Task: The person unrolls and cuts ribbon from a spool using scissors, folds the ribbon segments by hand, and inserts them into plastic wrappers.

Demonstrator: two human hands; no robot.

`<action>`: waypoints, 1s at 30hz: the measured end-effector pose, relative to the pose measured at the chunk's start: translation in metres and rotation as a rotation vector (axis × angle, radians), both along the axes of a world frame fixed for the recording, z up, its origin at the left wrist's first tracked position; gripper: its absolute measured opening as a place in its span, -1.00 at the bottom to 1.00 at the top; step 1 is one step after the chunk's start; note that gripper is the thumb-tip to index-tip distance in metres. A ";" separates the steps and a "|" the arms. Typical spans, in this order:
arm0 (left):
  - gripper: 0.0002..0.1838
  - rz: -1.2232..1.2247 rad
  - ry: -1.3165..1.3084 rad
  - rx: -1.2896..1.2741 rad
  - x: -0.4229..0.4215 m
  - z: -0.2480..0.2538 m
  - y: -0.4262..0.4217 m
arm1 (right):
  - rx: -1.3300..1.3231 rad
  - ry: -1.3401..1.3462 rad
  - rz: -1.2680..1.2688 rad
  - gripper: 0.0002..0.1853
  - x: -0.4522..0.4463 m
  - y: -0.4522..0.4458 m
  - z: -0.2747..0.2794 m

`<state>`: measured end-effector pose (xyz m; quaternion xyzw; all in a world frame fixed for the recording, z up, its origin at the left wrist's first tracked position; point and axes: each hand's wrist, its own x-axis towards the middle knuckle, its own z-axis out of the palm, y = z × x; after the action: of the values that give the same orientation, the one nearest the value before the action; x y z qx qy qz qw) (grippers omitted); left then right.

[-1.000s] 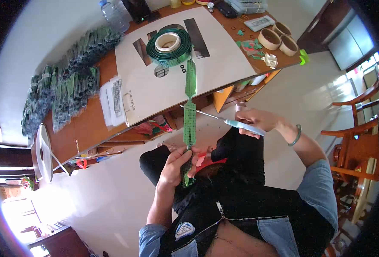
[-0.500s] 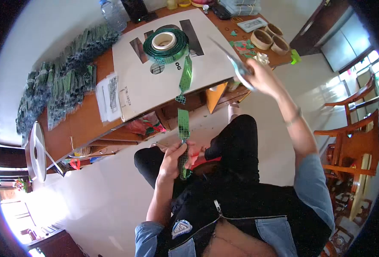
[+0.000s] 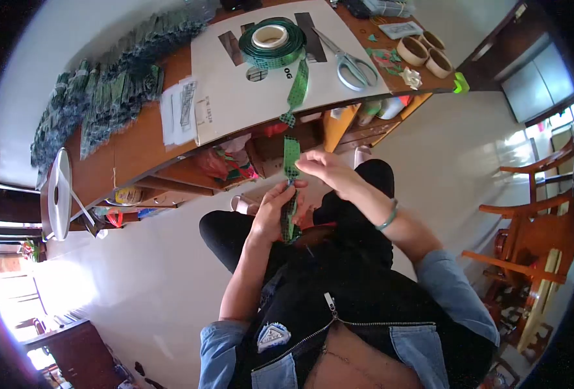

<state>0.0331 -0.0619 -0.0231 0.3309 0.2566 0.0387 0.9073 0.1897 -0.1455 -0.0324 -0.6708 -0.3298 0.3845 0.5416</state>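
Observation:
My left hand (image 3: 276, 209) is closed on a cut piece of green ribbon (image 3: 291, 155), which stands up above my fingers and hangs below them. Close beside the upper part of that piece is my right hand (image 3: 326, 170), its fingers near the ribbon's right edge; whether they pinch it is hard to tell. The scissors (image 3: 355, 69) lie on the white board (image 3: 235, 97), blades toward the upper left. To their left sits a roll of green ribbon (image 3: 274, 59) with a white core, its loose end (image 3: 298, 87) hanging over the table's front edge.
Bundles of green strips in clear wrapping (image 3: 105, 97) cover the table's left side. Tan tape rings (image 3: 413, 50) and a white flower (image 3: 411, 78) are at the right end. A white reel (image 3: 59, 194) stands at the left edge. Open shelves run beneath. Wooden chairs (image 3: 539, 217) are at right.
The ribbon piece was cut from the roll's strip. My right hand has put the scissors down on the board and come back beside my left hand. The camera view has shifted.

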 end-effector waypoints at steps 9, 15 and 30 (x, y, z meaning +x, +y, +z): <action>-0.73 0.084 0.002 -0.199 0.007 0.020 -0.011 | 0.303 -0.821 0.016 -0.87 -0.056 -0.046 0.027; -0.74 0.103 0.029 0.075 0.003 0.000 -0.006 | 0.225 -0.917 -0.040 -0.84 -0.062 -0.041 0.024; -0.66 0.363 -0.088 0.552 0.014 0.000 -0.022 | 0.009 -0.057 -0.047 -0.74 -0.073 -0.019 -0.009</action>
<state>0.0474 -0.0843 -0.0230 0.5111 0.2520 0.2820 0.7719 0.1168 -0.1640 -0.0414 -0.6868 -0.3309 0.3508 0.5438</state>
